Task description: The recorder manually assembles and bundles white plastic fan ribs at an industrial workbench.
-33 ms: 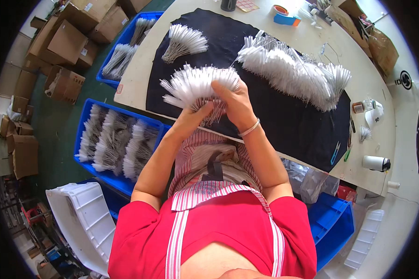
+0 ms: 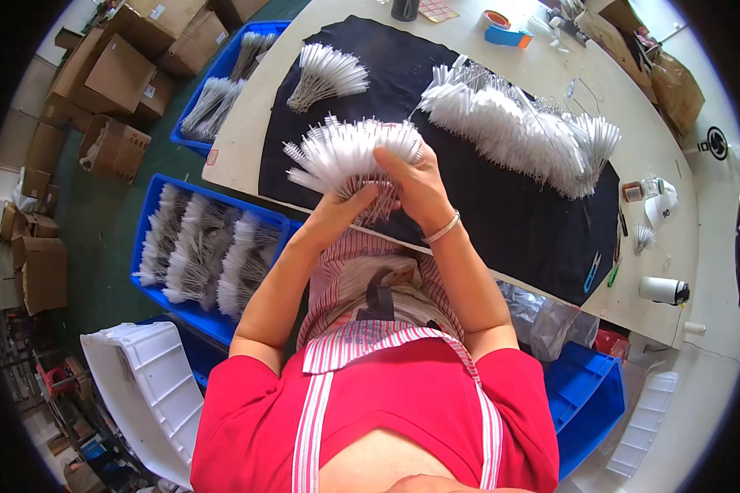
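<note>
Between my two hands is a fanned bunch of white bristle brushes (image 2: 341, 156) with thin wire stems, held above the near edge of the black cloth (image 2: 501, 197). My left hand (image 2: 345, 209) is closed round the wire stems from below. Against the right side of the bunch, my right hand (image 2: 415, 181) is closed, its thumb lying across the bristles. Beyond, a smaller bunch of brushes (image 2: 330, 74) rests on the cloth. To the right stretches a long heap of the same brushes (image 2: 518, 123), bristles toward me.
Left of me, a blue crate (image 2: 284, 238) contains rows of brushes; another blue crate (image 2: 178, 135) stands farther back. On the table's right lie blue-handled snips (image 2: 592, 271) and a white bottle (image 2: 664, 289). An orange tape roll (image 2: 493, 18) sits at the far side. Cardboard boxes (image 2: 119, 74) are stacked far left.
</note>
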`<control>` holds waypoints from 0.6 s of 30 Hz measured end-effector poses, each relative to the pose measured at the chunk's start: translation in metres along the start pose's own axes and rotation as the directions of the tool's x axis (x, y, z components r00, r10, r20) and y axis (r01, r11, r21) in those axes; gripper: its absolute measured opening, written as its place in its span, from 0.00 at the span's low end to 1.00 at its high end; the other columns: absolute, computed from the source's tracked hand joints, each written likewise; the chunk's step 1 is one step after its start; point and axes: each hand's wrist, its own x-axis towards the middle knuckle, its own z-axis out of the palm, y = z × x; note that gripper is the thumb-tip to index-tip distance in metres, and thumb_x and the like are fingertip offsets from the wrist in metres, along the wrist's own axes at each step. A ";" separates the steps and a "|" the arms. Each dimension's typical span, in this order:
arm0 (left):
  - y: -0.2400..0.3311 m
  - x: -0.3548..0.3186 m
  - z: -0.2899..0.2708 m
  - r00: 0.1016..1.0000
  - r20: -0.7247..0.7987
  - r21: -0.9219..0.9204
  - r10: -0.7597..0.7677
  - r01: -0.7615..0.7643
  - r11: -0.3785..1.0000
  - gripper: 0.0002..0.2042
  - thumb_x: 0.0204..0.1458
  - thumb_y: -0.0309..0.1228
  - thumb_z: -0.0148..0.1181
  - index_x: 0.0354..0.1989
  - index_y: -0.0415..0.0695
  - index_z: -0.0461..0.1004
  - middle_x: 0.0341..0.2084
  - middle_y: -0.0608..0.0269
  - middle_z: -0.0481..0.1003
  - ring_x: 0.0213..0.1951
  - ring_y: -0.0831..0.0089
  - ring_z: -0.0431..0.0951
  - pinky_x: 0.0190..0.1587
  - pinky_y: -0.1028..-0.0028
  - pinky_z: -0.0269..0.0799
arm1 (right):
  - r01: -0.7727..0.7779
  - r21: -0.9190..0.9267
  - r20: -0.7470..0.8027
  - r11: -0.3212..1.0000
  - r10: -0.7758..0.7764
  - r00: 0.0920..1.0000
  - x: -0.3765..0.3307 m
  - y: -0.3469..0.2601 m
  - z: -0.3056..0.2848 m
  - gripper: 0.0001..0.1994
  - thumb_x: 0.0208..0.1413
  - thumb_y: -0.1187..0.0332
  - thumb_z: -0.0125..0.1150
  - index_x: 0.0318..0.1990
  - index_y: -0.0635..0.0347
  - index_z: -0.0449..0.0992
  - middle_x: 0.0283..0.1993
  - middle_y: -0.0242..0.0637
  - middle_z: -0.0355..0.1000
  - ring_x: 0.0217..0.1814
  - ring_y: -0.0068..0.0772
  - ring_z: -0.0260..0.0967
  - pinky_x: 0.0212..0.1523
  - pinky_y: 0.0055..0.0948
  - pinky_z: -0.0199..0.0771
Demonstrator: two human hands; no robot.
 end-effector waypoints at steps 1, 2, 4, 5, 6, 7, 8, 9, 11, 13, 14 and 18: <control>0.001 -0.002 -0.003 1.000 -0.003 0.000 0.005 -0.005 1.000 0.16 0.59 0.34 0.51 0.52 0.36 0.67 0.40 0.56 0.75 0.45 0.68 0.75 0.48 0.71 0.70 | 0.000 -0.001 0.006 1.000 0.000 1.000 -0.001 -0.002 -0.001 0.17 0.51 0.71 0.65 0.47 0.64 0.69 0.42 0.33 0.72 0.42 0.20 0.69 0.45 0.23 0.70; 0.002 -0.003 -0.007 0.996 0.085 -0.009 -0.021 0.022 1.000 0.17 0.58 0.33 0.53 0.52 0.37 0.66 0.38 0.57 0.75 0.43 0.68 0.75 0.47 0.71 0.71 | -0.015 -0.030 0.056 0.999 0.017 0.998 -0.002 -0.003 -0.002 0.20 0.51 0.70 0.65 0.50 0.64 0.68 0.44 0.33 0.72 0.43 0.21 0.69 0.45 0.23 0.70; 0.004 -0.004 -0.008 0.983 0.177 -0.018 -0.043 0.047 0.999 0.18 0.56 0.33 0.55 0.52 0.37 0.66 0.36 0.58 0.75 0.41 0.67 0.76 0.45 0.70 0.72 | -0.064 -0.053 0.135 0.997 0.071 0.988 0.000 -0.004 -0.007 0.30 0.48 0.67 0.68 0.58 0.64 0.62 0.47 0.36 0.71 0.45 0.23 0.69 0.45 0.24 0.71; 0.005 -0.004 -0.007 0.962 0.270 -0.061 -0.047 0.066 0.996 0.18 0.53 0.35 0.59 0.48 0.38 0.68 0.34 0.59 0.74 0.38 0.67 0.76 0.45 0.69 0.72 | -0.062 -0.056 0.139 0.996 0.070 0.988 0.001 -0.005 -0.009 0.30 0.48 0.67 0.68 0.58 0.64 0.62 0.47 0.36 0.71 0.45 0.23 0.69 0.45 0.24 0.71; 0.006 -0.005 -0.007 0.934 0.354 -0.099 -0.046 0.086 0.991 0.18 0.50 0.37 0.62 0.44 0.38 0.70 0.33 0.61 0.74 0.36 0.67 0.76 0.44 0.68 0.72 | -0.144 0.016 0.220 0.989 0.137 0.966 0.002 -0.004 -0.010 0.33 0.47 0.66 0.69 0.60 0.65 0.60 0.49 0.37 0.71 0.46 0.24 0.69 0.46 0.24 0.71; 0.002 -0.007 -0.006 0.937 0.347 -0.097 -0.039 0.078 0.992 0.18 0.50 0.37 0.62 0.44 0.38 0.70 0.33 0.61 0.74 0.36 0.67 0.76 0.44 0.68 0.72 | -0.230 0.080 0.304 0.970 0.196 0.932 0.003 -0.005 -0.011 0.36 0.46 0.66 0.69 0.62 0.65 0.58 0.50 0.38 0.70 0.47 0.25 0.69 0.47 0.25 0.70; -0.007 -0.011 -0.004 0.916 0.398 -0.202 -0.055 0.146 0.968 0.17 0.49 0.38 0.63 0.41 0.40 0.69 0.30 0.63 0.72 0.34 0.68 0.76 0.43 0.68 0.72 | -0.356 0.092 0.383 0.930 0.297 0.875 0.001 -0.009 -0.013 0.39 0.44 0.64 0.70 0.63 0.65 0.56 0.51 0.40 0.69 0.50 0.29 0.68 0.53 0.28 0.67; -0.011 -0.015 0.001 0.889 0.454 -0.294 -0.065 0.218 0.931 0.17 0.48 0.39 0.64 0.38 0.41 0.69 0.27 0.65 0.71 0.33 0.68 0.75 0.42 0.68 0.71 | -0.282 0.150 0.397 0.947 0.204 0.895 0.002 0.002 -0.007 0.39 0.45 0.61 0.70 0.62 0.66 0.57 0.52 0.41 0.69 0.52 0.32 0.68 0.56 0.32 0.66; -0.001 -0.020 0.014 0.885 0.449 -0.326 -0.122 0.289 0.900 0.15 0.48 0.40 0.64 0.34 0.43 0.67 0.24 0.67 0.68 0.30 0.68 0.74 0.38 0.68 0.70 | -0.323 0.175 0.341 0.930 0.251 0.906 0.000 0.009 -0.012 0.39 0.45 0.59 0.69 0.62 0.66 0.57 0.52 0.41 0.69 0.53 0.33 0.67 0.57 0.34 0.64; -0.006 -0.016 0.006 0.876 0.443 -0.500 -0.190 0.417 0.758 0.15 0.49 0.41 0.63 0.34 0.44 0.68 0.23 0.68 0.68 0.28 0.71 0.73 0.33 0.69 0.69 | -0.315 0.220 0.318 0.923 0.238 0.918 -0.002 0.014 -0.009 0.35 0.49 0.59 0.66 0.61 0.66 0.59 0.52 0.39 0.69 0.52 0.32 0.68 0.55 0.34 0.66; -0.004 -0.013 -0.001 0.911 0.320 -0.366 -0.259 0.371 0.853 0.14 0.51 0.42 0.61 0.34 0.45 0.69 0.22 0.68 0.67 0.26 0.73 0.70 0.29 0.70 0.68 | -0.323 0.218 0.220 0.921 0.276 0.935 0.001 0.021 -0.014 0.31 0.51 0.59 0.64 0.58 0.66 0.62 0.51 0.38 0.70 0.51 0.32 0.69 0.54 0.33 0.67; 0.025 0.033 -0.054 0.976 -0.216 0.580 0.011 0.119 0.806 0.17 0.52 0.44 0.60 0.36 0.42 0.70 0.21 0.66 0.70 0.24 0.71 0.72 0.28 0.69 0.69 | -0.269 0.038 -0.157 0.962 0.271 0.950 -0.001 0.030 -0.033 0.20 0.56 0.59 0.59 0.50 0.65 0.69 0.44 0.39 0.73 0.42 0.30 0.73 0.46 0.29 0.72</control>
